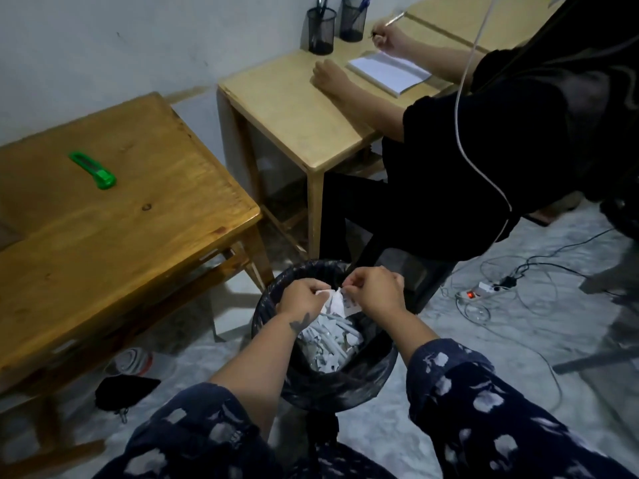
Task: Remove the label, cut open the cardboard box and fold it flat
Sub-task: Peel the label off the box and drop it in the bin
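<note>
Pinching a crumpled white label [337, 302] between them, both hands sit directly over a bin lined with a black bag [349, 385]. Left hand [301, 296]: fingers closed on the label's left edge, a dark tattoo on the wrist. Right hand [375, 288]: fingertips clamped on the label's right edge, just beside the left hand. The label hangs between the two hands, creased, touching both. Dark print lines show on it; too small to read.

Below the hands, inside the bin: a heap of white paper scraps [330, 344]. Both sleeves are dark blue with pale blotches.

Left of the hands: a brown wooden table [114, 236], with a green box cutter [92, 169] lying flat on top, well apart from the hands. Under that table, on the floor: a black pouch [121, 392] and a blurred round object that I cannot identify.

Beyond the hands: a paler wooden desk [294, 108] against a grey-white wall, carrying two black mesh pen cups [321, 31] and a white notepad [389, 72]. A second person in black [501, 133] sits there, one hand holding a pen.

Right of the hands: pale mottled floor, loose cables, a power strip [479, 292] with a red lit switch. No cardboard box identifiable in view.
</note>
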Available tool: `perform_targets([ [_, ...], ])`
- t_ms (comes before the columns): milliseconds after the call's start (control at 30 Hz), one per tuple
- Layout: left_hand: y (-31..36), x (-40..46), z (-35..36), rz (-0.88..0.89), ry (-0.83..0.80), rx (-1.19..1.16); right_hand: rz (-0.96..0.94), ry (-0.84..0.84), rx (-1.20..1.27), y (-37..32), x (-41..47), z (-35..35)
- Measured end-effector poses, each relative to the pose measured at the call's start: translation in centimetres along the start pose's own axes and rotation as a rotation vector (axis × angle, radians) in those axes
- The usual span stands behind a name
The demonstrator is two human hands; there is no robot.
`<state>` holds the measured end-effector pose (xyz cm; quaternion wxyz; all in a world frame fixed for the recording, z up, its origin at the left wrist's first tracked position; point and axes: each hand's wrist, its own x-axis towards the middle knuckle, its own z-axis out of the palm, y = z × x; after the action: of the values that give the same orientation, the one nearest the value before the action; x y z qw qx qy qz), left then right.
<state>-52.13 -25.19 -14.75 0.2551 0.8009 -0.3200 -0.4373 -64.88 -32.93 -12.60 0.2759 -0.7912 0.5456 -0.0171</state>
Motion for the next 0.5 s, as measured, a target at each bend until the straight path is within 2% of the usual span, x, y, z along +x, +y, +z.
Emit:
perform_targets([
  [200, -1.6, 1.4, 1.1, -0.064, -0.081, 0.063, 0.153, -0.129, 0.075, 1.9, 0.7, 1.7],
  [333, -1.9, 1.5, 0.9, -0.088, -0.098, 0.005, 0.145, -0.253, 0.194, 1.7, 1.1, 2.2],
  [500, -0.6, 0.6, -1.9, -0.079, -0.083, -0.064, 0.046, -0.287, 0.187, -1.5, 1.6, 0.9],
])
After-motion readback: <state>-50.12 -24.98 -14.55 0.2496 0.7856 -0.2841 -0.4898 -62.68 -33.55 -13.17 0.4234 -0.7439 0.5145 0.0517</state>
